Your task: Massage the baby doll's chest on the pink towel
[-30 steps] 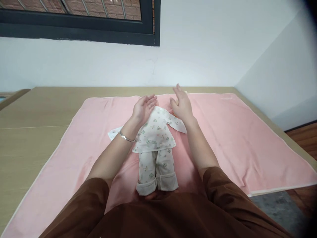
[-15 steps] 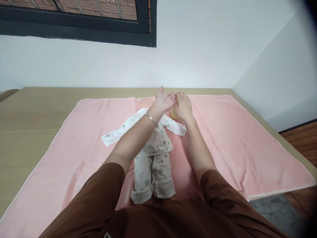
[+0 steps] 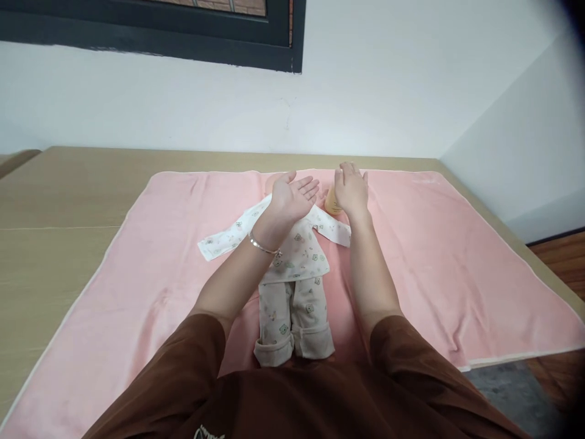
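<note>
My left hand point(image 3: 295, 196) is open, palm up with its fingers spread, above the upper body of a dressed baby doll. The doll's white printed top point(image 3: 301, 253) and matching trousers point(image 3: 292, 317) with turned-up cuffs show below it. Only a sliver of the doll's head point(image 3: 270, 182) appears behind my left hand. To the right, my right hand point(image 3: 351, 189) has its back to me and its fingers stretched out. It is beside a yellow bottle point(image 3: 333, 201), partly covering it; whether they touch I cannot tell.
A pink blanket point(image 3: 420, 256) with a pale edge lies under the doll on a wooden table point(image 3: 59, 201). Behind the table stands a white wall point(image 3: 365, 91) with a dark-framed window point(image 3: 219, 42). A bracelet point(image 3: 262, 245) circles my left wrist.
My hands have moved apart: the left fingers are now away from the right hand. The right hand has shifted right, uncovering more of the bottle. The camera view has tilted slightly.
</note>
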### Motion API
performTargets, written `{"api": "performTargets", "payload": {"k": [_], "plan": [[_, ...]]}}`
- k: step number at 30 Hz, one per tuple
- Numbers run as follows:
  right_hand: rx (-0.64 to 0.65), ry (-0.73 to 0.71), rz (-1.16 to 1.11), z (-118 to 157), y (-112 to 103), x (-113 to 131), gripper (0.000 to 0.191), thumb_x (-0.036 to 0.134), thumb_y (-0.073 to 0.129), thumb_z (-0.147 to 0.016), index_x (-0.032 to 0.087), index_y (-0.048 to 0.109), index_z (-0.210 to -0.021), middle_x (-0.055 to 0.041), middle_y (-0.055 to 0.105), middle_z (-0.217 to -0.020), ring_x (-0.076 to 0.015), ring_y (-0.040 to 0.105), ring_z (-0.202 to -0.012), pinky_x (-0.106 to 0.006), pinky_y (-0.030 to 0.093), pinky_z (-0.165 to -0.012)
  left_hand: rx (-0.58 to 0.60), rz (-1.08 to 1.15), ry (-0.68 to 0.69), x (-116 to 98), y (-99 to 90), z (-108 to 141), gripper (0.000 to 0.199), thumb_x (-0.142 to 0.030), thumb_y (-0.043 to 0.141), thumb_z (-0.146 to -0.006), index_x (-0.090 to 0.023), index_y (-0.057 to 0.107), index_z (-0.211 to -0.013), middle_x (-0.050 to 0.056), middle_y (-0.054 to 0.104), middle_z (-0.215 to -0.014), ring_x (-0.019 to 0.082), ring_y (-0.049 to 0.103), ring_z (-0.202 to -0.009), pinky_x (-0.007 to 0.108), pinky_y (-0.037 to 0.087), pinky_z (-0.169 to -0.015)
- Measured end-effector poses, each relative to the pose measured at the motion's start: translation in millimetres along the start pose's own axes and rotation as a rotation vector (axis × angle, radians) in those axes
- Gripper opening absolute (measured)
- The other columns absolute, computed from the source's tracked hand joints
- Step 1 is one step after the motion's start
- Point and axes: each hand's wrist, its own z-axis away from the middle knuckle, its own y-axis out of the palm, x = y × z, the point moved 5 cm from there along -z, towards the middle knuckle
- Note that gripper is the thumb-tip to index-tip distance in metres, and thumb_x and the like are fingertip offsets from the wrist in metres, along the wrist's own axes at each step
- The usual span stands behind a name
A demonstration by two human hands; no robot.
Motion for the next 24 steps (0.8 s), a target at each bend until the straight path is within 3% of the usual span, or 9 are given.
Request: {"api": "performTargets", "payload": {"k": [6, 14, 17, 20, 24], "plan": [[-0.026, 0.026, -0.14, 0, 3, -14, 0.058, 0.045, 0.017, -0.108, 0.022, 0.056, -0.144, -0.0127, 0.048, -0.161, -0.0273, 0.034, -0.156, -0.066, 0.011, -0.128, -0.029, -0.07, 0.014, -1, -30.6, 52, 0.061, -0.03, 0.043, -0.097, -0.014, 0.043, -0.157, 0.013, 0.05, -0.161, 0.021, 0.041, -0.154, 0.035, 0.029, -0.129], [0.034, 0.065, -0.09, 2, 1, -9, 0.06, 0.051, 0.018, -0.109, 0.023, 0.05, -0.152, -0.0134, 0.036, -0.169, -0.0291, 0.023, -0.161, -0.072, 0.0, -0.126, 0.092, -0.089, 0.094, -9, -24.9, 87, 0.059, -0.026, 0.044, -0.096, -0.02, 0.046, -0.155, 0.011, 0.059, -0.154, 0.024, 0.05, -0.149, 0.043, 0.033, -0.128], [0.097, 0.076, -0.042, 10, -7, 5, 0.062, 0.056, 0.025, -0.108, 0.021, 0.048, -0.153, -0.0159, 0.025, -0.172, -0.0341, 0.015, -0.162, -0.077, -0.004, -0.123, 0.077, -0.075, 0.057, -4, -19.7, 107, 0.058, -0.028, 0.043, -0.097, -0.021, 0.047, -0.154, 0.011, 0.057, -0.155, 0.026, 0.047, -0.151, 0.047, 0.032, -0.128], [0.16, 0.042, -0.122, 29, -27, 30, 0.066, 0.062, 0.023, -0.107, 0.023, 0.048, -0.154, -0.0144, 0.028, -0.172, -0.036, 0.016, -0.162, -0.078, -0.003, -0.122, 0.098, -0.058, -0.037, 6, -14.9, 136, 0.057, -0.031, 0.045, -0.098, -0.021, 0.047, -0.154, 0.011, 0.055, -0.157, 0.027, 0.046, -0.152, 0.046, 0.033, -0.129], [0.215, -0.229, -0.314, 74, -59, 84, 0.064, 0.063, 0.022, -0.108, 0.032, 0.037, -0.161, -0.0063, 0.035, -0.17, -0.0305, 0.023, -0.161, -0.067, 0.005, -0.13, 0.137, -0.014, -0.114, 14, -12.8, 169, 0.055, -0.036, 0.045, -0.101, -0.02, 0.047, -0.154, 0.012, 0.057, -0.155, 0.027, 0.044, -0.153, 0.044, 0.031, -0.131]]}}
